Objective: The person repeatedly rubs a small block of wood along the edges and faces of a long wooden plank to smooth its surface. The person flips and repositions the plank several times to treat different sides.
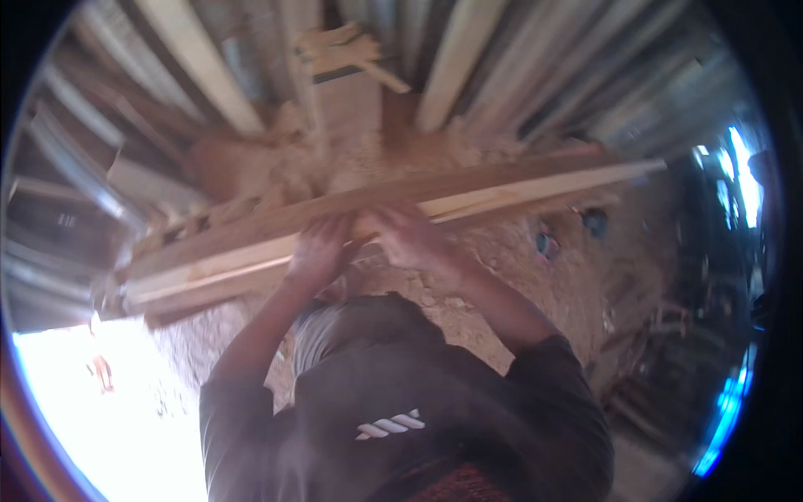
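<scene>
A long pale plank (493, 197) lies slanted across the workbench, rising toward the right. My left hand (322, 244) rests at its middle, fingers curled over the wood. Close beside it, my right hand (408, 238) is also closed, its fingers bent toward the left hand. Between the two hands shows a small brownish piece, too blurred to name; both hands seem to grip it against the plank.
A darker timber bench top (343, 199) runs behind the plank. Shavings or sawdust (335, 167) cover the ground. Several boards (201, 63) lean at the back, around a wooden block (350, 100). Two small dark objects (548, 243) lie right of the bench. Bright daylight enters lower left.
</scene>
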A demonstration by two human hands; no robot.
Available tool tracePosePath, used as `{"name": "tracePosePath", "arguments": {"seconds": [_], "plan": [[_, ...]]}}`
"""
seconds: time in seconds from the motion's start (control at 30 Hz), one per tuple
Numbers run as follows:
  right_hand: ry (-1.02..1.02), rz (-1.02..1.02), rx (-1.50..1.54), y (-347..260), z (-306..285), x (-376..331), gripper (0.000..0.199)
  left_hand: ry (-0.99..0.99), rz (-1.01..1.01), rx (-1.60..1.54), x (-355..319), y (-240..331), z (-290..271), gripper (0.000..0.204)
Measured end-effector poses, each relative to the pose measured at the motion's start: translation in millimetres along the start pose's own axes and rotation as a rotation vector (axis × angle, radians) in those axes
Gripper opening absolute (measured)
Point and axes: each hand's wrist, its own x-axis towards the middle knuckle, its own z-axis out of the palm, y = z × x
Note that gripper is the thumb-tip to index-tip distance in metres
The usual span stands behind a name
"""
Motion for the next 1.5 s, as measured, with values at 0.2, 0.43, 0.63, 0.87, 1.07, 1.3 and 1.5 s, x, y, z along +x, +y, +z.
{"name": "tracePosePath", "arguments": {"seconds": [0.2,0.43,0.63,0.87,1.07,1.3,1.5], "plan": [[0.114,-0.009,-0.019,-1.2,11.2,-0.9,0.066,-0.060,0.061,0.064,4.8,-4.6,-4.2,0.054],[0.143,-0.049,-0.102,-3.6,12.6,-2.3,0.067,0.019,0.088,0.084,4.7,7.4,-9.5,0.051],[0.083,0.013,-0.121,2.0,12.6,-10.4,0.068,0.003,0.013,0.045,1.4,7.2,-4.4,0.051],[0.263,-0.025,-0.143,-4.3,6.6,-15.7,0.055,-0.025,-0.078,0.112,-8.6,12.8,-0.1,0.050],[0.171,-0.094,-0.096,2.7,-6.0,-13.8,0.055,0.078,-0.023,0.001,-3.5,10.0,-4.0,0.056],[0.144,-0.102,-0.023,7.0,-10.0,-14.0,0.051,0.125,0.065,0.036,-3.6,6.5,-6.0,0.057],[0.149,-0.108,0.011,9.3,-8.4,-17.3,0.049,0.141,0.091,0.017,-5.5,0.2,0.1,0.056]]}}
